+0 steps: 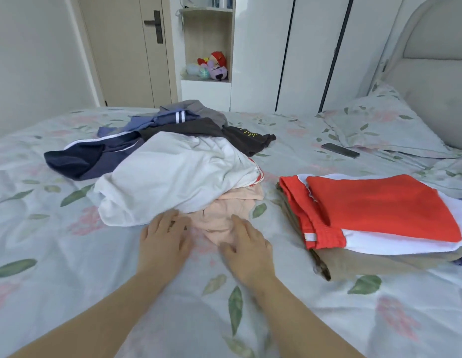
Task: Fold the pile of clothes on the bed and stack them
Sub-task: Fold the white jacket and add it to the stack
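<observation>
A loose pile of unfolded clothes lies mid-bed: a white garment (178,177) on top, a pale pink one (230,210) under its near edge, navy (80,158), blue striped (162,120), grey and dark brown (199,129) pieces behind. To the right sits a folded stack with a red-and-white garment (379,210) on top of a tan one (379,264). My left hand (165,239) lies flat at the pile's near edge, fingers apart. My right hand (245,246) rests beside the pink garment, fingers spread, holding nothing.
The bed has a floral leaf-print sheet (69,280). A dark phone (339,150) lies near the pillow (379,125) at the right. The padded headboard (436,60) stands far right. White wardrobes, a shelf with plush toys (214,65) and a door stand behind.
</observation>
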The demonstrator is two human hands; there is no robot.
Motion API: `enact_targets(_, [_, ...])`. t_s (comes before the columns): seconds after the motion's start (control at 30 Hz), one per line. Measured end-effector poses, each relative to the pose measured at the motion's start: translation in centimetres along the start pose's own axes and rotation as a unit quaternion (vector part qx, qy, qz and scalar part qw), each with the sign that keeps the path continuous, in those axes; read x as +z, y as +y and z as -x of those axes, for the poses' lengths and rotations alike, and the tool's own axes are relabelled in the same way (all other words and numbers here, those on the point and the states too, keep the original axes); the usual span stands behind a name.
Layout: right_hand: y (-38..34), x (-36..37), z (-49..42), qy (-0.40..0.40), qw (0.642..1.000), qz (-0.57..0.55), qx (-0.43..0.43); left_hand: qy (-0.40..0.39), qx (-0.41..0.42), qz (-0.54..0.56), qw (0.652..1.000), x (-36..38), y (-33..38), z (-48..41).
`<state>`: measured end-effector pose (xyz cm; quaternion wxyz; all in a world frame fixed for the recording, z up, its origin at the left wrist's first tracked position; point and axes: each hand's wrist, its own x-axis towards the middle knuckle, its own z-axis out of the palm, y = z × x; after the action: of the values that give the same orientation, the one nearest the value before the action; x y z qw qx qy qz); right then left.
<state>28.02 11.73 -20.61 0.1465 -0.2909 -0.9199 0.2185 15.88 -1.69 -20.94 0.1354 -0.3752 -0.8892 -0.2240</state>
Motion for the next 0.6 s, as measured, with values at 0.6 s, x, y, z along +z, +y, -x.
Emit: enact_targets(0.6, [-1.5,1.3,4.4,-0.024,0.995,0.087,0.049,-0.05,-0.148,0.094,0.983,-5.1,-8.0,3.5])
